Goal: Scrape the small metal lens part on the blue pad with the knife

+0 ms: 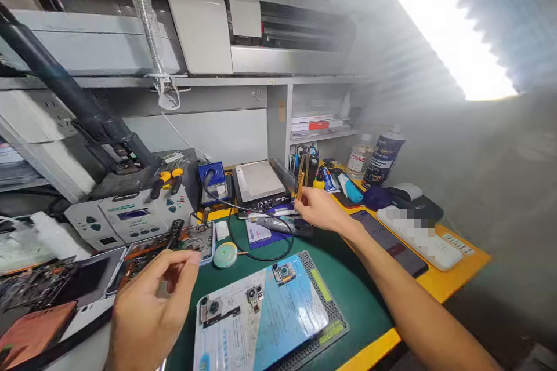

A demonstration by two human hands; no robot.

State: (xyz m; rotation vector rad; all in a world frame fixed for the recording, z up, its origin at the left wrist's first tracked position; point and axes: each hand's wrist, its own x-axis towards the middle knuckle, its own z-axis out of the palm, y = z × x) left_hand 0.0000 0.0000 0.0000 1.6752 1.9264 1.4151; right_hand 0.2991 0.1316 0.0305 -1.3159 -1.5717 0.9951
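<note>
A slim grey pen-shaped tool lies flat at the far edge of the green mat, under the right hand; fingertips touch it.

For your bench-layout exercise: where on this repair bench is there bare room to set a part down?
Bare green mat lies between the blue pad and the right forearm. A smaller patch sits between the round tin and the cable loop. The left side, around the opened phones, is crowded.
</note>
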